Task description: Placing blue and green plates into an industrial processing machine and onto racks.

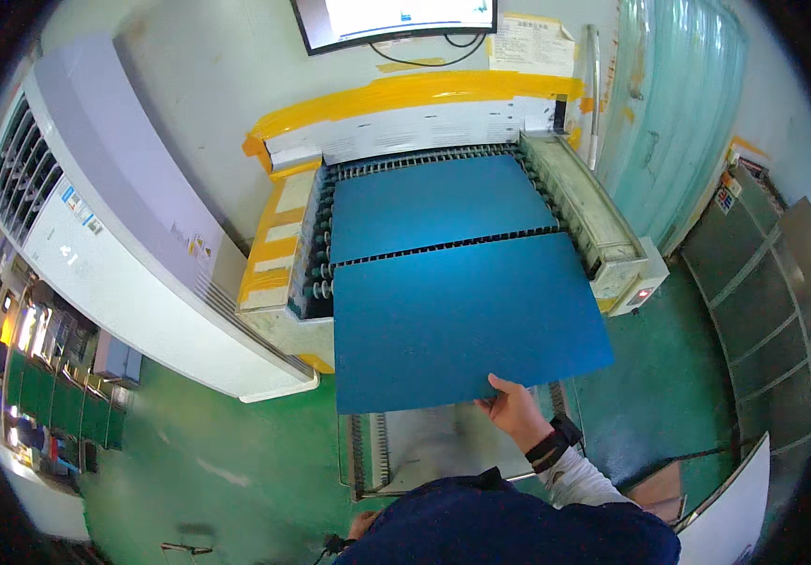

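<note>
A large flat blue panel (467,325) sticks out from the front of a roller conveyor machine (316,235), its back edge lying over the rollers. My right hand (511,411) grips the panel's near edge, thumb on top and fingers beneath. Behind it, on the rollers, lies a second blue panel (438,205), with a narrow strip of rollers showing between the two. Only a small part of my left hand (363,524) appears low beside my body, apart from the panels; its fingers are hidden.
Below the held panel stands a low metal rack (424,447). A tall white air conditioner (132,254) is on the left. Grey panels (754,301) lean at the right, with a white board (730,504) nearer me. A screen (396,19) hangs above the machine.
</note>
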The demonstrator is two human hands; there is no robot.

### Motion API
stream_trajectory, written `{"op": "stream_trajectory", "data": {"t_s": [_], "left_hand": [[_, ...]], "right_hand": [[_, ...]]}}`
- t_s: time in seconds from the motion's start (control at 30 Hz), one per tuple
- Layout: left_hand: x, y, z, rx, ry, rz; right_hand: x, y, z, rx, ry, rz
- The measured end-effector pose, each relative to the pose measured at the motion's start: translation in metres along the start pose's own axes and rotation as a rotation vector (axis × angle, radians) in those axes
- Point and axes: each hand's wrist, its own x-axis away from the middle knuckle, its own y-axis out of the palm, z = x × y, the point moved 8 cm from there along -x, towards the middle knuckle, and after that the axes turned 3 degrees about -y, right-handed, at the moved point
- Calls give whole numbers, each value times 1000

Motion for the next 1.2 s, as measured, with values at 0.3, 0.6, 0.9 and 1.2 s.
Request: {"op": "stream_trajectory", "data": {"t_s": [0.3,0.6,0.9,1.2], "left_hand": [[6,-4,-23,-109,-209,53],[28,-5,-28,-27,-260,79],[39,-1,-31,-18,-290,125],[91,12,45,39,-199,126]], "right_hand": [[-12,16,4,1,26,-19],[-31,5,6,24,34,-14],[-38,21,-9,70,-3,-32],[-53,35,-27,64,-20,-28]]}}
